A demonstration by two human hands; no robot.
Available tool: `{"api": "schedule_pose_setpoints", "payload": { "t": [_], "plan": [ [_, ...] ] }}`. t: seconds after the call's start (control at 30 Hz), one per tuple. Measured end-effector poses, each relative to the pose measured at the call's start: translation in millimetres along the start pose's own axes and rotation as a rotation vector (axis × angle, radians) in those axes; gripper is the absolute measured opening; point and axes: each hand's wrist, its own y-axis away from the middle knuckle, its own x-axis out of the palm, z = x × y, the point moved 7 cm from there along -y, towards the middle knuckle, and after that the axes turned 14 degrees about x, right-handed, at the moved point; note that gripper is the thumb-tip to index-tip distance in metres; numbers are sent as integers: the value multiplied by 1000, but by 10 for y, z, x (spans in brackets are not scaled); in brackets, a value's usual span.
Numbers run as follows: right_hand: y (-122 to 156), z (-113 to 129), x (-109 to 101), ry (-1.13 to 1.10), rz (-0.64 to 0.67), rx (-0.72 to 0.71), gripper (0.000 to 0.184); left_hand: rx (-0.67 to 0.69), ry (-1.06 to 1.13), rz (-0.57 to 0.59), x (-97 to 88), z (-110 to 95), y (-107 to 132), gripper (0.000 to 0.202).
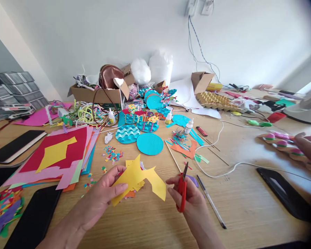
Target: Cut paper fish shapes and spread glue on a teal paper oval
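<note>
Between the thumb and fingers of my left hand point(111, 186) is a piece of yellow paper point(134, 174) with cut, angular edges. A strip of it bends away to the right, toward my other hand. My right hand point(189, 197) is closed around red-handled scissors point(182, 192), their dark blades pointing up and apart from the paper. Under the yellow paper lie small paper scraps, partly hidden. Just beyond it is a round blue disc point(150, 144), beside a disc with wavy blue strips point(127, 134).
Stacked coloured paper point(75, 145) and a phone point(35, 218) lie on the left. A pen point(211, 202), a white cable point(232, 169) and another phone point(282, 193) are on the right. Another person's hand point(308, 145) is at the right edge. Glue bottles point(188, 127) stand farther back.
</note>
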Motion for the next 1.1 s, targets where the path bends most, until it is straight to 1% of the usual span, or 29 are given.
{"api": "schedule_pose_setpoints", "payload": {
  "t": [0.1, 0.17, 0.23, 0.33, 0.4, 0.47, 0.57, 0.63, 0.7, 0.77, 0.83, 0.87, 0.9, 1.0, 1.03, 1.07, 1.1],
  "plan": [
    [-37, 149, 54, -50, -36, -44, 28, -49, 225, -26, 23, 28, 4, 44],
    [-36, 272, 145, -61, -13, -131, 33, -50, 327, -68, -7, 59, 0, 46],
    [-5, 400, 265, -30, 43, -234, 33, -35, 395, -113, -62, 91, -7, 42],
    [49, 547, 443, 74, 134, -328, 28, -43, 456, -145, -126, 145, -21, 26],
    [50, 612, 493, 74, 135, -342, 16, -41, 493, -147, -146, 153, -42, 20],
    [0, 634, 487, -8, 96, -295, 9, -30, 525, -140, -155, 138, -71, 20],
    [-123, 582, 490, -191, 77, -145, 16, 52, 501, -137, -199, 79, -117, 27],
    [-192, 543, 525, -308, 105, -61, 19, 159, 390, -176, -280, 33, -128, 36],
    [-239, 524, 573, -400, 142, -9, 21, 250, 230, -219, -353, 4, -118, 41],
    [-265, 530, 627, -464, 188, 17, 21, 272, 107, -184, -342, 9, -120, 42],
    [-271, 545, 684, -495, 245, 45, 20, 238, 88, -92, -262, 41, -150, 41],
    [-268, 555, 706, -504, 273, 57, 20, 213, 112, -71, -231, 62, -170, 40],
    [-262, 565, 717, -512, 293, 68, 20, 193, 149, -90, -224, 84, -192, 39],
    [-238, 585, 694, -543, 315, 98, 20, 111, 275, -239, -254, 204, -232, 36],
    [-231, 585, 688, -551, 329, 113, 20, 67, 318, -251, -230, 263, -232, 36],
    [-227, 582, 686, -555, 346, 127, 22, 15, 362, -226, -176, 323, -225, 37],
    [-226, 578, 687, -556, 360, 136, 23, -36, 407, -170, -99, 374, -211, 41]
  ]
}}
